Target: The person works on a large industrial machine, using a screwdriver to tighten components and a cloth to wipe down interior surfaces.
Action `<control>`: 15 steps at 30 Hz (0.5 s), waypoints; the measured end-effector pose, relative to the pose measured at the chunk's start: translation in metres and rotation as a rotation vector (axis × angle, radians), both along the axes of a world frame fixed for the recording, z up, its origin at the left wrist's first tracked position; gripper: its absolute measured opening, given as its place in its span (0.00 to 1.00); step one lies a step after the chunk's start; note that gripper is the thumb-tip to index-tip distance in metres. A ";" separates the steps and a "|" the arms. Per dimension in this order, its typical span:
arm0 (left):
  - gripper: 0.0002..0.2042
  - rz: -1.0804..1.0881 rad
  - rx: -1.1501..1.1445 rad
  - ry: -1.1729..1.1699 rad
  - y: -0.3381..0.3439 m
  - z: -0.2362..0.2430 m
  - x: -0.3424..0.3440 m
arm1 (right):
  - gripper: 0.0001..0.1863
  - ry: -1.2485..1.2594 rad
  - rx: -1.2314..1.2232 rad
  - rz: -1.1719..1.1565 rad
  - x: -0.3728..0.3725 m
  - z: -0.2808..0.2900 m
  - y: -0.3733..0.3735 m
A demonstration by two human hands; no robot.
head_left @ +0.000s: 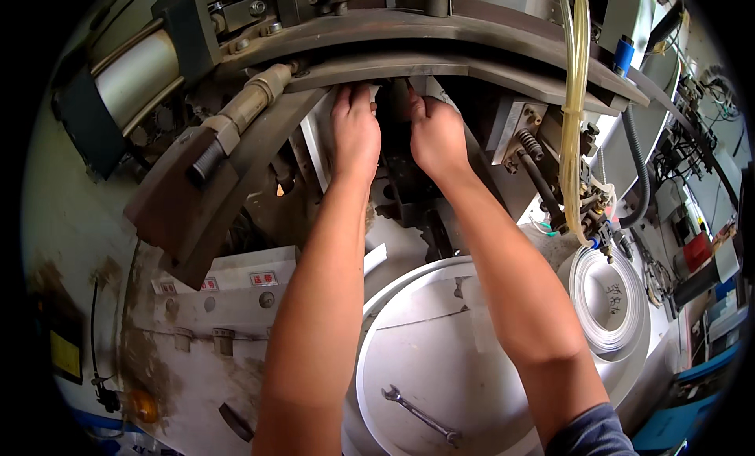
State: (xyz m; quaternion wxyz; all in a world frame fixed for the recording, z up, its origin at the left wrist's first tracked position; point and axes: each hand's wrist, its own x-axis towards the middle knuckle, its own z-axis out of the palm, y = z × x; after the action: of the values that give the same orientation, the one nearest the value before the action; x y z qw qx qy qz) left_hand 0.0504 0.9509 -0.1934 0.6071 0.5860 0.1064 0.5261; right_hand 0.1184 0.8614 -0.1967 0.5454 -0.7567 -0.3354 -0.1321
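Workshop machine (236, 165) fills view; my left hand (355, 133) and right hand (436, 137) reach far under its curved plate (472, 66), grip unclear, spanner (421, 414) near.

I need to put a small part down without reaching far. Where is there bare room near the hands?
Bare room: the white round disc, between the wrench and the forearms. Crowded: the dark machine gap where the left hand and right hand reach, and the coiled white strip beside the yellowish hose.

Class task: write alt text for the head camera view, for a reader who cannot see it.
Both bare hands, left hand and right hand, reach up into a dark gap under a heavy curved metal machine frame. Below lie a white round disc with a wrench on it.
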 end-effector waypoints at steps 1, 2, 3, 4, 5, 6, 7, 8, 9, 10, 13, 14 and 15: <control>0.14 0.002 -0.006 -0.001 0.000 0.000 -0.002 | 0.21 -0.001 -0.006 0.002 -0.006 -0.003 0.000; 0.14 -0.007 -0.036 0.016 0.000 0.001 -0.005 | 0.21 0.022 -0.007 -0.033 -0.013 -0.008 0.003; 0.15 -0.021 -0.063 0.027 0.000 0.003 -0.005 | 0.21 0.040 -0.005 -0.074 -0.017 -0.010 0.002; 0.15 -0.025 -0.065 0.021 0.000 0.003 -0.004 | 0.21 0.070 -0.007 -0.042 -0.019 -0.012 -0.001; 0.15 -0.028 -0.064 0.013 0.000 0.003 -0.002 | 0.20 0.085 -0.022 -0.040 -0.021 -0.014 -0.005; 0.15 -0.030 -0.063 0.008 0.000 0.002 -0.003 | 0.20 0.102 -0.038 -0.036 -0.023 -0.016 -0.007; 0.15 -0.030 -0.064 0.007 0.000 0.001 -0.002 | 0.20 0.101 -0.039 -0.037 -0.024 -0.017 -0.009; 0.15 -0.029 -0.066 0.000 0.001 0.000 -0.001 | 0.20 0.086 -0.062 -0.046 -0.023 -0.018 -0.011; 0.15 -0.028 -0.071 -0.005 0.000 0.000 -0.001 | 0.19 0.071 -0.087 -0.056 -0.023 -0.018 -0.013; 0.15 -0.028 -0.074 -0.006 0.000 0.000 -0.001 | 0.19 0.070 -0.091 -0.056 -0.024 -0.019 -0.014; 0.14 -0.037 -0.099 -0.024 0.001 0.002 -0.001 | 0.19 0.024 -0.084 -0.031 -0.023 -0.021 -0.015; 0.14 -0.045 -0.111 -0.025 0.000 0.002 -0.001 | 0.19 -0.003 -0.100 -0.019 -0.021 -0.021 -0.014; 0.13 -0.054 -0.123 -0.027 0.001 0.002 0.000 | 0.19 -0.030 -0.116 -0.007 -0.020 -0.021 -0.013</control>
State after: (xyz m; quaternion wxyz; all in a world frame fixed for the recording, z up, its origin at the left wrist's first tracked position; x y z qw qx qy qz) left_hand 0.0501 0.9518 -0.1915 0.6572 0.5432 0.1143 0.5099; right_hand 0.0980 0.8481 -0.2181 0.4950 -0.7862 -0.3480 -0.1259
